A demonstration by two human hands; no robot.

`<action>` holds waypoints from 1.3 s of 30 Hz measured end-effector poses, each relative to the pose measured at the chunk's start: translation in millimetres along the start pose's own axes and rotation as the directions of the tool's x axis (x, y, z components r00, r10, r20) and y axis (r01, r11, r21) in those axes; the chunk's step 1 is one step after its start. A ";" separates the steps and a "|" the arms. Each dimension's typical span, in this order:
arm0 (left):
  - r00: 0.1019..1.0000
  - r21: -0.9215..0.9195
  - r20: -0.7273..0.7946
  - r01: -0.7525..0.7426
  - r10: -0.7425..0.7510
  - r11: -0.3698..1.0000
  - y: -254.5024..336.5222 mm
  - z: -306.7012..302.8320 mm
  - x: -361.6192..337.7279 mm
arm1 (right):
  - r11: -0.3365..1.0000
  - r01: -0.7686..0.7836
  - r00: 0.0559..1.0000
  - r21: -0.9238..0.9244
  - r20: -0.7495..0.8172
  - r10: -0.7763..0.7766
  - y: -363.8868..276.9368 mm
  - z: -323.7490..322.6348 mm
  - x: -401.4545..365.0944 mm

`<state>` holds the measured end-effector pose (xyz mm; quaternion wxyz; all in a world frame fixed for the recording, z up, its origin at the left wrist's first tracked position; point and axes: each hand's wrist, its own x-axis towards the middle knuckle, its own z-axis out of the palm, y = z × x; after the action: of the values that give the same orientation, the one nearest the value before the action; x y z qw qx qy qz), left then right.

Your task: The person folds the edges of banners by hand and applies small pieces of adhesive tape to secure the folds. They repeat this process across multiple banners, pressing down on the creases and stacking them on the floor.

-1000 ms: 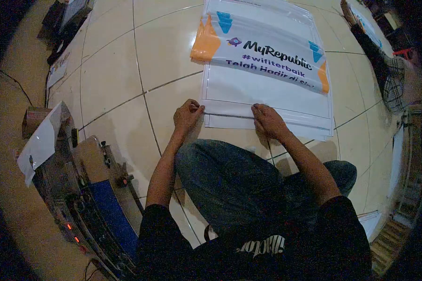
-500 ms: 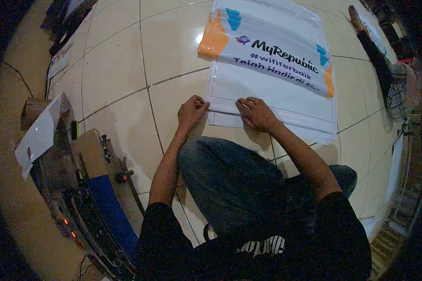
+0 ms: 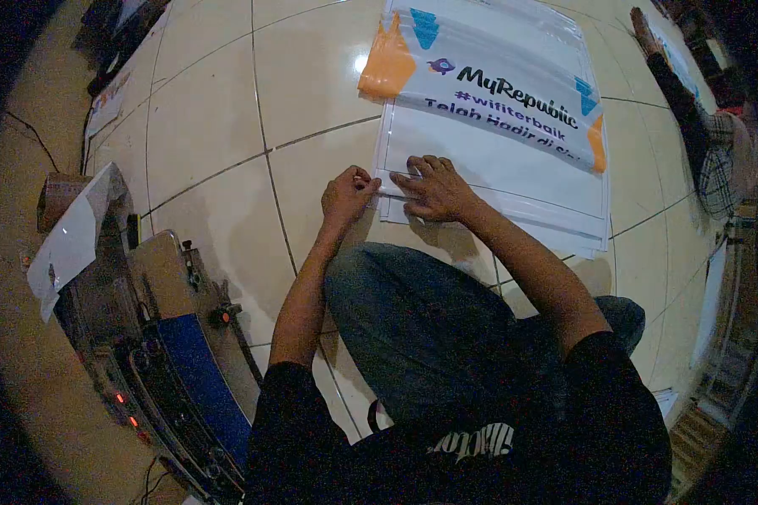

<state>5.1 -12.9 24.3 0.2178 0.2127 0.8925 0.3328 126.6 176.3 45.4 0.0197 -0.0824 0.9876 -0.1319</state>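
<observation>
A stack of white printed plastic banners (image 3: 514, 164) lies on the cream tiled floor (image 3: 202, 126) at twelve o'clock; left hand (image 3: 348, 195) grip pinched on its near corner, right hand (image 3: 435, 187) grip apart, flat on top

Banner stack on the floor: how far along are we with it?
Done: the printed sheets lie in a stack on the tiled floor, edges roughly aligned. In hand: the left hand pinches the near left corner of the top sheet, and the right hand presses flat on it right beside. Left, likely: the sheets underneath, seen only as layered edges.
</observation>
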 end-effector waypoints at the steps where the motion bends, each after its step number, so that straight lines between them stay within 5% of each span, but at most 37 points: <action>1: 1.000 -0.004 0.001 0.002 -0.002 1.000 0.2 -0.4 -0.2 | 1.000 0.000 1.000 0.001 0.002 0.000 0.2 1.6 1.3; 13: 1.000 0.006 0.016 0.007 -0.007 1.000 -6.1 3.9 4.8 | 0.990 0.036 0.999 -0.137 -0.014 -0.039 -3.5 4.0 16.9; 17: 0.999 -0.031 0.013 -0.044 0.045 0.999 -11.5 3.9 3.6 | 0.985 -0.014 0.995 -0.172 0.096 0.031 -9.6 0.5 22.9; 19: 0.984 -0.174 0.122 -0.111 0.133 0.978 -9.2 -2.7 1.1 | 0.984 -0.030 0.994 -0.177 0.100 0.048 -10.2 -0.9 23.5; 23: 0.962 -0.184 0.236 -0.093 0.136 0.979 21.0 -22.1 -20.0 | 0.990 -0.034 0.994 -0.138 0.101 0.048 -8.2 -0.8 22.8; 25: 0.890 0.099 0.339 -0.355 0.304 0.930 27.2 -22.4 -27.2 | 0.992 -0.035 0.995 -0.117 0.094 0.047 -7.1 -0.8 21.2; 28: 0.822 0.065 0.363 -0.493 0.439 0.868 20.5 -13.5 -26.1 | 0.994 -0.009 0.996 -0.113 0.089 0.019 -6.0 -3.4 22.1; 35: 0.803 0.215 0.514 -0.462 0.303 0.860 34.0 -12.8 -30.7 | 0.980 -0.024 0.982 -0.197 0.177 0.059 -4.5 7.3 29.3; 37: 0.805 0.398 0.551 -0.484 0.218 0.779 38.9 -7.2 -30.0 | 0.978 -0.046 0.986 -0.203 0.147 0.077 -9.2 2.7 31.9; 39: 0.821 0.348 0.501 -0.481 0.274 0.805 33.5 -5.1 -30.4 | 0.981 -0.087 0.962 -0.175 0.240 0.128 -13.6 -3.4 35.8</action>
<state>35.0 -8.4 58.4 0.2783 0.5030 0.8128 0.0946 93.3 158.3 51.6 0.1442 -0.0459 0.9878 -0.0380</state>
